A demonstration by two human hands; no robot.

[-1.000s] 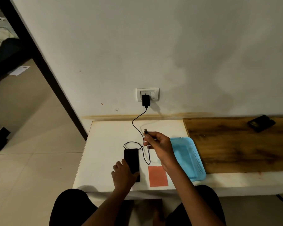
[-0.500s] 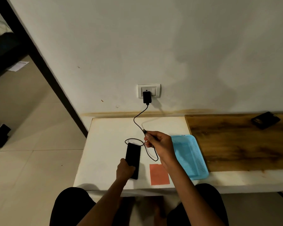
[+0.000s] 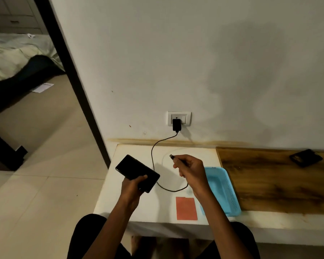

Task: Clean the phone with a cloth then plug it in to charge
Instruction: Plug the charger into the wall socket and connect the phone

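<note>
My left hand (image 3: 134, 187) grips the black phone (image 3: 134, 170) by its near end and holds it lifted and tilted above the white table's left part (image 3: 133, 152). My right hand (image 3: 191, 170) pinches the charging cable's plug end (image 3: 172, 156), its tip pointing left toward the phone, a gap between them. The black cable (image 3: 153, 157) runs from the black charger (image 3: 176, 125) in the wall socket (image 3: 179, 118), loops over the table and comes up to my right hand. An orange-red cloth (image 3: 186, 208) lies flat near the table's front edge.
A light blue plastic tray (image 3: 224, 191) sits right of my right hand. A brown wooden board (image 3: 277, 182) covers the right side, with a small black object (image 3: 305, 157) at its far end. A dark door frame (image 3: 77, 85) stands left.
My left hand has picked the phone up off the table and turned it diagonally. My right hand still holds the cable end, now raised slightly with the plug pointing left.
</note>
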